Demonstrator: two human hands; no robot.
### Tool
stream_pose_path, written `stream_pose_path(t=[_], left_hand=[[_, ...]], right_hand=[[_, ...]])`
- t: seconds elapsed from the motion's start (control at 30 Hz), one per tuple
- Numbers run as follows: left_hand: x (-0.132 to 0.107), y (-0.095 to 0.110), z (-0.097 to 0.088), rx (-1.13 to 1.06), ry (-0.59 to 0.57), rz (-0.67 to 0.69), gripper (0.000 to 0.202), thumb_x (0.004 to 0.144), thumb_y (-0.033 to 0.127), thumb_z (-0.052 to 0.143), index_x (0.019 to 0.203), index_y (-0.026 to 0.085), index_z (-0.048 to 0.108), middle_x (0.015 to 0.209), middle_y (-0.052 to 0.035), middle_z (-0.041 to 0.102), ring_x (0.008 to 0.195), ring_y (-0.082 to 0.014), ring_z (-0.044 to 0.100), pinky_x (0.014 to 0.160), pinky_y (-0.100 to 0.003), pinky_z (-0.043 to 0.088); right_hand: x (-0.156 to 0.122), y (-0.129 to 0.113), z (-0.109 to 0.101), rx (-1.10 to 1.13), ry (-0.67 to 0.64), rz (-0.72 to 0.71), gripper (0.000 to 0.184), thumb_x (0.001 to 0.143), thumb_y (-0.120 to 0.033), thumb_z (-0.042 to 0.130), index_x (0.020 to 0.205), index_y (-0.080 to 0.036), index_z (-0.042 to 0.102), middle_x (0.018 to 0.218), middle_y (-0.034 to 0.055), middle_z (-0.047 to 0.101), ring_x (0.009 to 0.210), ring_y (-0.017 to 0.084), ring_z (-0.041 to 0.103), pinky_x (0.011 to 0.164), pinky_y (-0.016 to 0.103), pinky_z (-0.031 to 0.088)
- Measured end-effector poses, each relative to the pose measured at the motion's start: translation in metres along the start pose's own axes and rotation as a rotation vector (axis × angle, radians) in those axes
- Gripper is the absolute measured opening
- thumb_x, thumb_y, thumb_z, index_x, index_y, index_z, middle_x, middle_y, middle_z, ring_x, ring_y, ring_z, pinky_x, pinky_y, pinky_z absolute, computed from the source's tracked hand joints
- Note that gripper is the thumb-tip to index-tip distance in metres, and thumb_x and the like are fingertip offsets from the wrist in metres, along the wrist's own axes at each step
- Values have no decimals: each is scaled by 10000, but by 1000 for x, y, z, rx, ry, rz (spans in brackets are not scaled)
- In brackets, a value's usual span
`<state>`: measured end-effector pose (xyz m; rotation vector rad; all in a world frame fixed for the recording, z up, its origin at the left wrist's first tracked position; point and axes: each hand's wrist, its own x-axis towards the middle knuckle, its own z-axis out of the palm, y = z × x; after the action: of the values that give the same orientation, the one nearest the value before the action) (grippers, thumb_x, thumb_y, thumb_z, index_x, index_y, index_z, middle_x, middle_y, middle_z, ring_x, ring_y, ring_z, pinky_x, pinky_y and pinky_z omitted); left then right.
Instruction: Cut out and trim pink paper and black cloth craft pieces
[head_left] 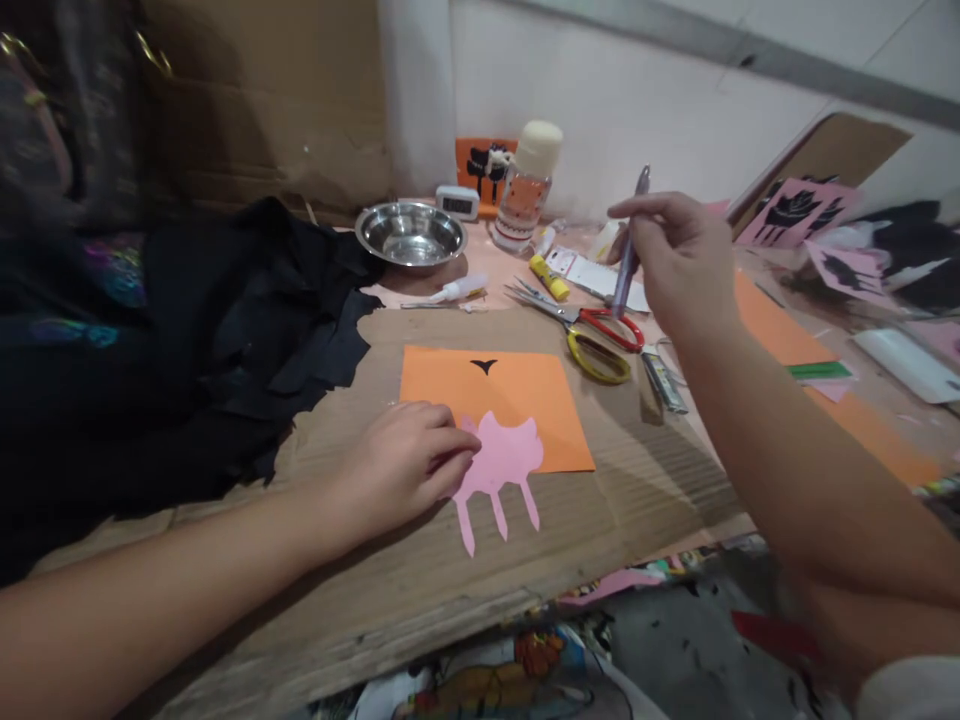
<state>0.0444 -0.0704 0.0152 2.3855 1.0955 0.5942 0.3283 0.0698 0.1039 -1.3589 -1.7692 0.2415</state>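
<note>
The person's left hand (420,455), just below the centre of the frame, has thumb and fingers closed on the left edge of a pink cutout (508,455). The right hand (679,255), well apart at upper right, grips a pen (624,275) with its tip pointing up. The cutout lies over the lower part of an orange sheet (439,375), its three thin, pointed legs reaching past the sheet's edge. It looks feather-light and limp, likely to crease; the legs would probably bend or tear first, so the broad body is the safer hold. The pen looks stiff and smooth, best held around its barrel. A small black wing-like shape (484,366) sits near the sheet's top edge. Beneath is matt, ridged cardboard (645,500). Farther up, scissors (570,313) with red and yellow loop handles lie beside a yellow tube (549,277). Beyond stand a shiny round metal bowl (411,262) and a clear bottle (517,205) with a cream cap. Dull black material (187,340) with ragged edges fills the left side.
</note>
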Motion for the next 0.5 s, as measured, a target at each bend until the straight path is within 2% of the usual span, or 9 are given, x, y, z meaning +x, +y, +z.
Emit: stream_pose_path(t=[0.07, 0.1, 0.13, 0.2, 0.27, 0.33, 0.37, 0.43, 0.5], left_hand=[[0, 1, 0, 17, 3, 9, 301, 959, 251, 504, 1048, 196, 786, 883, -91, 701, 821, -235, 636, 730, -359, 441], [-1, 1, -1, 21, -5, 9, 301, 960, 253, 505, 1053, 197, 785, 879, -90, 697, 819, -234, 635, 728, -358, 444], [0, 1, -1, 25, -17, 7, 302, 964, 256, 503, 1061, 198, 783, 879, -89, 694, 822, -234, 634, 729, -359, 447], [0, 0, -2, 30, -34, 5, 302, 971, 264, 502, 1079, 201, 777, 887, -87, 692, 837, -235, 635, 738, -361, 452], [0, 0, -2, 37, -46, 4, 298, 978, 272, 501, 1094, 209, 768, 897, -81, 692, 848, -235, 634, 749, -365, 455], [0, -1, -3, 46, -48, 8, 293, 982, 280, 498, 1094, 219, 762, 896, -74, 694, 847, -236, 634, 746, -368, 450], [0, -1, -3, 48, -49, 10, 289, 984, 286, 498, 1090, 224, 760, 891, -71, 695, 843, -236, 633, 738, -370, 445], [0, -1, -3, 42, -44, 20, 282, 986, 290, 499, 1080, 227, 758, 875, -65, 694, 833, -236, 634, 722, -372, 435], [-1, -2, -3, 35, -35, 33, 275, 991, 285, 500, 1079, 226, 754, 862, -60, 689, 828, -237, 632, 714, -375, 427]], right_hand=[[-30, -16, 5, 390, -173, 41, 230, 1025, -174, 399, 1121, -183, 608, 893, 51, 725, 802, 150, 715, 789, 336, 544], [-45, -23, 8, 495, -225, 57, 126, 983, -171, 514, 1076, -224, 581, 888, 14, 726, 858, 161, 734, 847, 349, 550], [-60, -29, 12, 553, -311, 67, 133, 930, -197, 640, 1008, -249, 546, 881, -14, 721, 904, 180, 744, 876, 358, 550], [-83, -36, 19, 574, -503, 98, 238, 927, -358, 699, 890, -257, 486, 803, -23, 713, 853, 204, 752, 836, 368, 555], [-98, -40, 27, 611, -659, 140, 310, 991, -551, 547, 919, -255, 489, 745, -12, 699, 756, 201, 728, 759, 362, 542], [-107, -41, 37, 679, -692, 196, 401, 1011, -629, 428, 982, -243, 533, 726, -10, 666, 690, 177, 669, 685, 328, 513], [-110, -40, 41, 706, -663, 226, 420, 1005, -635, 435, 978, -235, 562, 724, -13, 642, 670, 164, 635, 650, 308, 496], [-113, -38, 50, 700, -573, 271, 427, 980, -618, 503, 853, -222, 598, 670, -26, 584, 591, 137, 550, 574, 275, 459], [-115, -36, 57, 644, -516, 308, 423, 930, -580, 605, 708, -224, 556, 601, -45, 524, 522, 116, 476, 520, 257, 423]])
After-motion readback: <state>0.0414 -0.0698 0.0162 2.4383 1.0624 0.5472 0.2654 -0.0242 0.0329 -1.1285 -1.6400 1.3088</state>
